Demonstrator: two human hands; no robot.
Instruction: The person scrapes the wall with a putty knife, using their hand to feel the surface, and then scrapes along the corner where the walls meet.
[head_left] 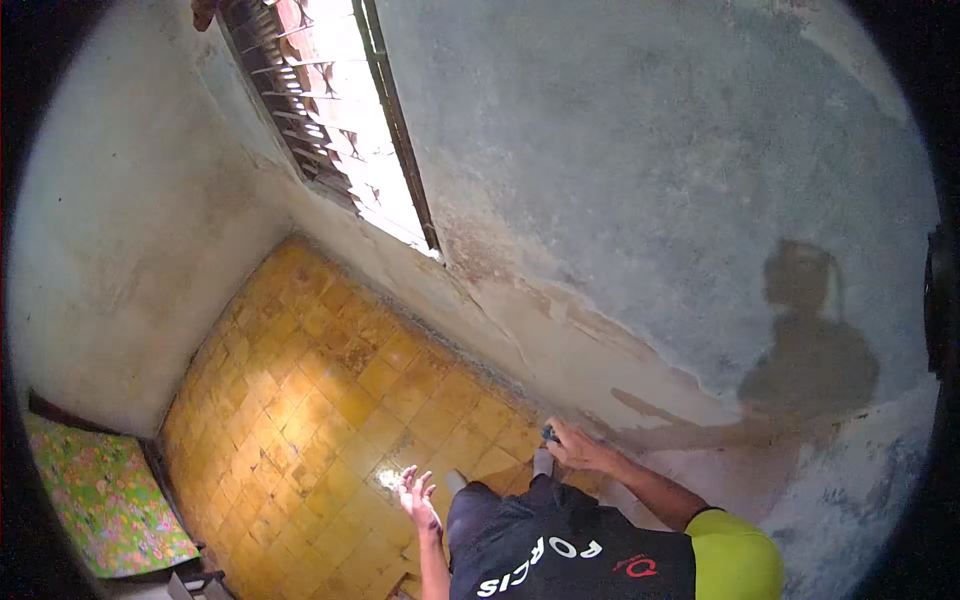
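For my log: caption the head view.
Right hand holds dark tool at base of peeling wall; left hand open above yellow tiles.

Yellow tiled floor [300,400], grey wall [650,150], green floral cloth [100,500] (pink blooms), black shirt [560,540]

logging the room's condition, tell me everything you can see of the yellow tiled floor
The tiled floor is laid in small square yellow-ochre tiles, seemingly ceramic, worn and stained, with dark cracks and a pale patch near the open left hand above it. It lies flat between a grey plaster wall and a floral cloth. The right hand grips a small dark tool at its edge by that wall.
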